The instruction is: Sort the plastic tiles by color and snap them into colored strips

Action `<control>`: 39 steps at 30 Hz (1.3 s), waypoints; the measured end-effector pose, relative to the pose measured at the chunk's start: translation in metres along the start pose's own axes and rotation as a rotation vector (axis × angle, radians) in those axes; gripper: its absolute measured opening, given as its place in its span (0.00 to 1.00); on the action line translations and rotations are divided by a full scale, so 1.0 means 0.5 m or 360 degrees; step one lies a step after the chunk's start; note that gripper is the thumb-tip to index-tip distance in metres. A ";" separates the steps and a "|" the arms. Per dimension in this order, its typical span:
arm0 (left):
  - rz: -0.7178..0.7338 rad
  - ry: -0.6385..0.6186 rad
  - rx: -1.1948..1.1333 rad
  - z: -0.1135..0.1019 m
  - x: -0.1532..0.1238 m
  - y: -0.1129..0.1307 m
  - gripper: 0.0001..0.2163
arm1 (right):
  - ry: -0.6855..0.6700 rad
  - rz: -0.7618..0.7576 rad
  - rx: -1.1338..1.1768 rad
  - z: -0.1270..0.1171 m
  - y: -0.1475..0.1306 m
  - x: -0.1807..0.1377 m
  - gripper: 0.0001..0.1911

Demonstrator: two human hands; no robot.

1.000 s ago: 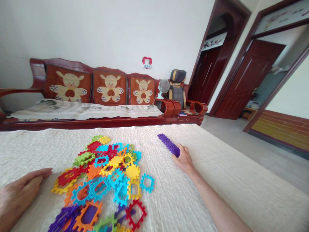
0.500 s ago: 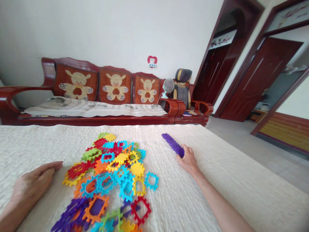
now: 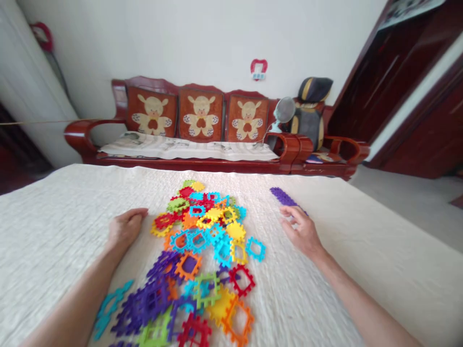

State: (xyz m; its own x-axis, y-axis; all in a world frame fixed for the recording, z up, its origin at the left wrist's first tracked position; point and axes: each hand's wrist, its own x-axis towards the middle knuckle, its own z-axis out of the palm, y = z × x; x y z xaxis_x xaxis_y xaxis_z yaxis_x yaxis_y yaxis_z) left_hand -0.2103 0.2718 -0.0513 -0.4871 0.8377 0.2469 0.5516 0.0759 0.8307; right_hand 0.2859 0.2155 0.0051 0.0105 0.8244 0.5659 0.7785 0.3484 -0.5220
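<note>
A heap of flat, toothed plastic pieces (image 3: 202,241) in red, yellow, blue, orange, green and purple lies on a cream textured cloth (image 3: 361,260). My left hand (image 3: 125,229) rests palm down on the cloth at the heap's left edge, fingers loosely curled, holding nothing. My right hand (image 3: 302,231) hovers to the right of the heap with its fingers spread, holding nothing. Just beyond its fingertips lies a long purple bar (image 3: 281,196) built of joined pieces, its near end hidden by the hand.
Behind the cloth stands a red wooden sofa (image 3: 202,159) with three bear cushions and a small fan (image 3: 284,113) on its armrest. Dark red doors (image 3: 415,96) are at the right. A blue piece (image 3: 108,308) lies apart at the lower left.
My right hand has let go of the purple bar and drawn back with its fingers spread. The camera has swung left and down, showing more of the heap. My left hand stays at the heap's edge.
</note>
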 end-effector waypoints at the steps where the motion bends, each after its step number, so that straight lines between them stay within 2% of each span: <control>1: 0.0016 0.0006 -0.0029 0.003 0.001 -0.003 0.13 | -0.0108 -0.0082 0.0097 0.009 -0.033 -0.003 0.13; 6: 0.0017 0.0020 -0.0092 0.012 0.002 -0.008 0.15 | -0.0731 -0.0502 0.0483 0.041 -0.184 -0.045 0.09; 8: 0.0032 0.0016 -0.0095 0.013 0.002 -0.009 0.15 | -0.0969 -0.0647 0.0535 0.050 -0.220 -0.065 0.09; 11: 0.0037 0.0005 -0.0109 0.015 0.002 -0.011 0.15 | -0.1107 -0.0818 0.0463 0.065 -0.247 -0.084 0.11; 14: 0.0043 0.0010 -0.0115 0.014 0.001 -0.010 0.15 | -0.1132 -0.0890 0.0279 0.079 -0.255 -0.092 0.18; 18: 0.0038 0.0008 -0.0108 0.014 0.000 -0.008 0.16 | -0.1214 -0.0866 0.0104 0.083 -0.263 -0.094 0.25; 24: 0.0079 0.0034 -0.0084 0.015 0.003 -0.017 0.16 | -0.1214 -0.0823 0.0097 0.088 -0.265 -0.102 0.20; 30: 0.0047 0.0036 -0.0088 0.017 0.003 -0.013 0.15 | -0.0913 -0.0828 0.0206 0.105 -0.277 -0.095 0.15; 35: 0.0045 0.0028 -0.0115 0.017 0.000 -0.006 0.15 | -0.0922 -0.1023 0.0345 0.145 -0.336 -0.080 0.11; 39: 0.0108 0.0008 -0.0103 0.013 -0.004 0.002 0.15 | -0.0919 -0.1148 0.0294 0.196 -0.394 -0.073 0.11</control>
State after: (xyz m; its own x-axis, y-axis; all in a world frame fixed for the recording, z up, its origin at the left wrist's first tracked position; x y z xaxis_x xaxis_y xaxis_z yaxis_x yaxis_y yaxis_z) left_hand -0.2042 0.2736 -0.0545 -0.4537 0.8370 0.3059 0.5384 -0.0160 0.8425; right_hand 0.0706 0.1606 0.0249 -0.7867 0.4583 0.4137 0.3634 0.8854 -0.2899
